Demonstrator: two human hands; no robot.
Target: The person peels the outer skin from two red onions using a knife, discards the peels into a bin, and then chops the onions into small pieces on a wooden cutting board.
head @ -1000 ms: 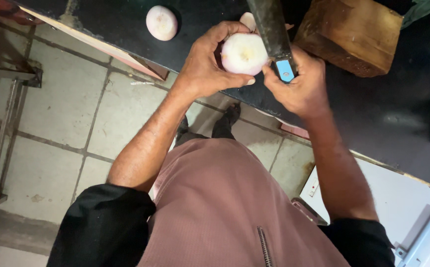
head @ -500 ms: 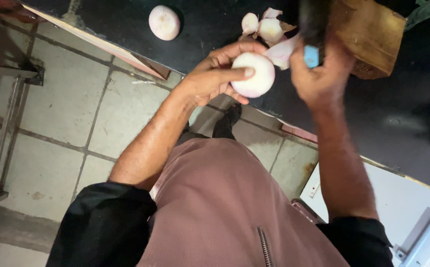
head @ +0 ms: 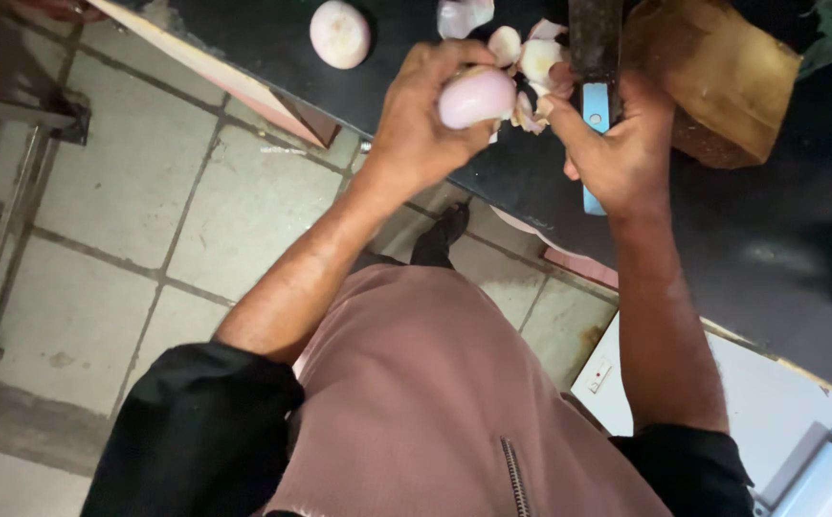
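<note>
Left hand [head: 425,124] — fingers clamped on peeled onion [head: 476,97]; right hand [head: 617,144] — fingers wrapped round blue-handled knife [head: 595,105], near the table [head: 770,249] edge.

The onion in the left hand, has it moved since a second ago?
Yes. The onion in the left hand has drifted left, away from the wooden block and nearer the peeled onion on the counter.
</note>
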